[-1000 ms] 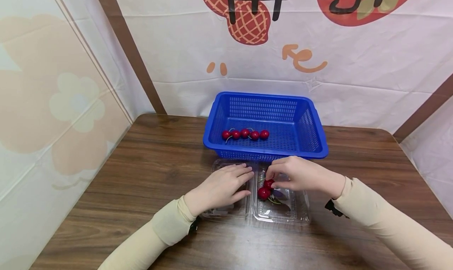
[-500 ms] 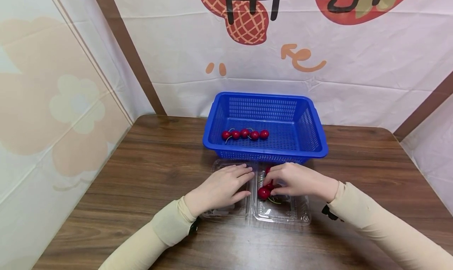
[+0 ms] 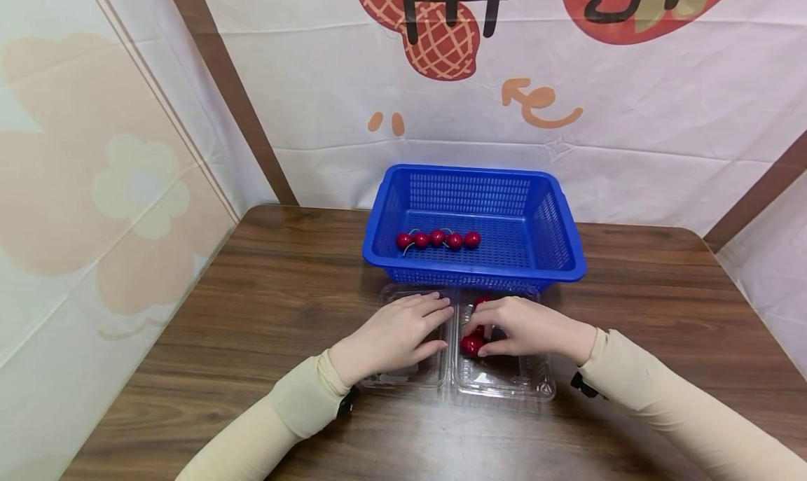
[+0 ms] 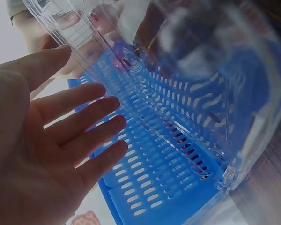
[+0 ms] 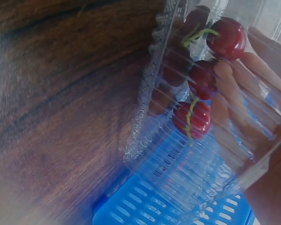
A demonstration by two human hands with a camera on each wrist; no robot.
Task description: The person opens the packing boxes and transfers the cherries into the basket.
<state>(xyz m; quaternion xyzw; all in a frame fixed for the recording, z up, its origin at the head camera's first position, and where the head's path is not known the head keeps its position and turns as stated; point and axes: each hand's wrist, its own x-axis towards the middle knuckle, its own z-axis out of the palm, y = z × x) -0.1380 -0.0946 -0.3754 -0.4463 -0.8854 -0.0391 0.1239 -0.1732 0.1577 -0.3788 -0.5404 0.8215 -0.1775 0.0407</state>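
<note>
R hand (image 3: 526, 327) gripping near cherry (image 3: 471, 346) in clear box (image 3: 504, 381)

Near cherry is lying in box's RH half, thumb & fingers curling round it. Two more cherries (image 5: 194, 123) are sitting close by, same half, twd far end; R wrist cam's showing green stems. L hand (image 3: 387, 335) is lying over box's LH half, fingers extended & slightly apart. Blue basket (image 3: 473, 171) is standing just behind box, w/ five cherries (image 3: 437, 238) sitting in a row on its floor. Wood-grain table (image 3: 284, 278) is bearing it all; printed cloth (image 3: 328, 82) is hanging behind.
</note>
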